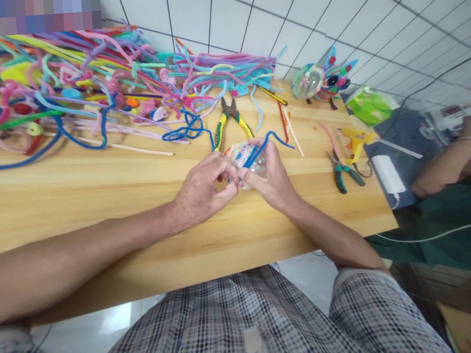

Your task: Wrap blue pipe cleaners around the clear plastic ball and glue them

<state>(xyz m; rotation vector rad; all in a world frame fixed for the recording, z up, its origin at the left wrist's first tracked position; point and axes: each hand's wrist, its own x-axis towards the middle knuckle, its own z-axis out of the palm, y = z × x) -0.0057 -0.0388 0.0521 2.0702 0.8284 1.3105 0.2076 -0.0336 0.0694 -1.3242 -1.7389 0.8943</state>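
Note:
A clear round ball (237,151) with colourful bits sits between my two hands, above the front half of the table. My right hand (275,176) grips a folded blue pipe cleaner (255,154) against the ball, thumb on top, one loose end bending off to the right. At the ball's left side my left hand (206,188) has thumb and forefinger pinched together; what is between the tips is too small to tell. Just beyond the ball lie yellow-green handled pliers (231,117), jaws pointing away. A tangled blue pipe cleaner (187,127) rests left of them.
Heaped pipe cleaners (103,73) cover the back left. At the back right stands a colourful animal figure (329,78) with a clear ball body. Smaller pliers (342,174), a yellow glue gun (356,142) and a white power strip (387,174) lie right, near another person's arm (452,156).

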